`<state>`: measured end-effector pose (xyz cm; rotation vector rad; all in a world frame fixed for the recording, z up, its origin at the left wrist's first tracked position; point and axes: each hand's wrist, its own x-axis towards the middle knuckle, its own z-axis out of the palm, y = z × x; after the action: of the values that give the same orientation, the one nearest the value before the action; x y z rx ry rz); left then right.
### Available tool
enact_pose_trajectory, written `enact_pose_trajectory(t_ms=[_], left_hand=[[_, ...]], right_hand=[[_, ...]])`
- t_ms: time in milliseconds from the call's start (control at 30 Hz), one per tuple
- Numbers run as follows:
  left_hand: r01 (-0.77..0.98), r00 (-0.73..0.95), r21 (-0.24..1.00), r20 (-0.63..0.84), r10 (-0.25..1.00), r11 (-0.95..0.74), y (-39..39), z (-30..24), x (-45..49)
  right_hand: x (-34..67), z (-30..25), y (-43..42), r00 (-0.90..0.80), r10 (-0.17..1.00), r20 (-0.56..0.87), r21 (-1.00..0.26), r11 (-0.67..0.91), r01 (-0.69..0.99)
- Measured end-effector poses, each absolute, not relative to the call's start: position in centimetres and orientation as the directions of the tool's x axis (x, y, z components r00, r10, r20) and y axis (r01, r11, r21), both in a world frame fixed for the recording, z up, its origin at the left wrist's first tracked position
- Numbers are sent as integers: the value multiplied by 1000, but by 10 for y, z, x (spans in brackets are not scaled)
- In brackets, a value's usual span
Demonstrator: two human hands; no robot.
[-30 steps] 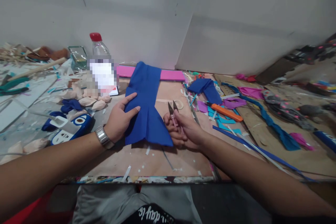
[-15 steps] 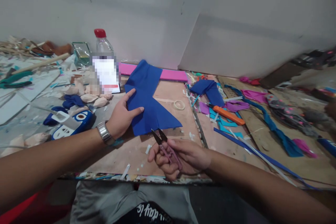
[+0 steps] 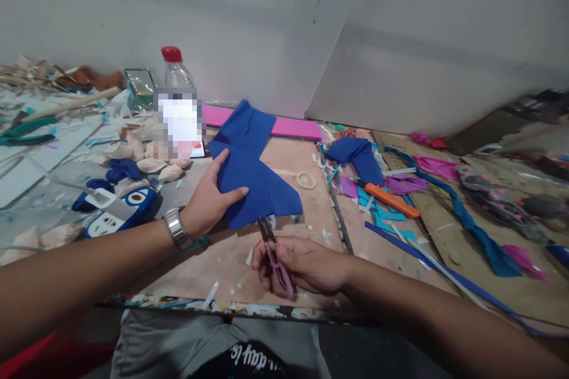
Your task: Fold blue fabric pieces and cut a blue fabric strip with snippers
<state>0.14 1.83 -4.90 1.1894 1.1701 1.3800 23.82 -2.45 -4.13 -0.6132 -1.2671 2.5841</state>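
Blue fabric [image 3: 255, 183] is laid flat on the counter [image 3: 231, 266], near its middle, with the far end reaching a pink strip [image 3: 293, 128] at the wall. The left hand [image 3: 208, 201] is pressed on the fabric's left edge, grip open, fingers spread. The right hand [image 3: 306, 263] is closed in a grip around pink-handled thread snips [image 3: 273, 251], whose tips are pointed at the fabric's near edge, just beside it. An orange utility knife [image 3: 391, 200] is noted well to the right.

Two plain grey walls [image 3: 240, 12] meet in a corner behind the desk [image 3: 231, 263], a worn brown board with a paint-flecked front edge. Light is dim and even.
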Motion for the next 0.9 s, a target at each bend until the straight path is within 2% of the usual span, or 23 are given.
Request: enact_pose_trajectory(t_ms=[200, 367, 467, 567, 900], left_hand=[[21, -149, 995, 97, 984, -95, 16, -40, 1], [39, -136, 993, 120, 983, -116, 16, -41, 2], [55, -131, 992, 119, 984, -113, 17, -42, 1], [88, -127, 989, 133, 983, -122, 17, -43, 0], [106, -105, 985, 147, 984, -136, 16, -47, -2]], right_hand=[[243, -42, -20, -918, 253, -304, -816, -566, 115], [241, -45, -15, -913, 292, -283, -751, -660, 22], [243, -45, -11, -916, 266, -301, -718, -695, 34], [245, -44, -10, -924, 237, -301, -722, -690, 58], [246, -29, -18, -906, 279, -320, -744, -665, 58]])
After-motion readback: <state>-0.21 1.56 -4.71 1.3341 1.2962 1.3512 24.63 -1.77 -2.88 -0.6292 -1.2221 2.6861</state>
